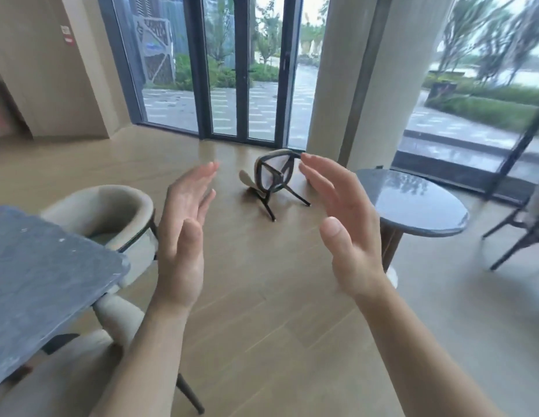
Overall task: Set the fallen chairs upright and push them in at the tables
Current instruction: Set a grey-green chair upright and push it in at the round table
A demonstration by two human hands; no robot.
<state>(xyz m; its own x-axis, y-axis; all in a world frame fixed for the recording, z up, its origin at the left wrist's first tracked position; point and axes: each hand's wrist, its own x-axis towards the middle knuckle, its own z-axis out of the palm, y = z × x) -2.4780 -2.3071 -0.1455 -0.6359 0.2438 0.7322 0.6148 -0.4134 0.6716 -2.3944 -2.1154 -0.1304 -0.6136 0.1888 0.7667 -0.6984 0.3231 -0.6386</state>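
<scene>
"Black legs first: the fallen chair (pixel 271 179) lies on the wood floor (pixel 247 281) at the centre of the frame. Its underside is turned toward the camera, and two dark legs poke down toward the lower middle."

"And the hands?"

"Both are raised in front of it, palms facing each other. The left hand (pixel 181 236) and the right hand (pixel 346 236) have their fingers straight and parted, and neither holds anything."

"Are they touching the chair?"

"I judge not. The right hand's fingertips overlap the chair's top edge in the picture, but the chair looks well beyond them, farther along the floor."

"Which hand is nearer?"

"The chair shows in the gap between them, a little closer to the right hand. A beige part shows at its left side, toward the left hand, and the seat frame stands on edge."

"So what does the coming move need?"

"Probably stepping forward and reaching down with one hand on each side of the frame, then tipping it until the legs meet the floor. I can't tell exactly which way it must roll."

"Where does it go after that?"

"The round grey table (pixel 412 203) at mid-right stands just beside it, so that seems the likely place. The grey table at lower left (pixel 45 266) has an upright beige chair (pixel 111 212) tucked against it."
</scene>
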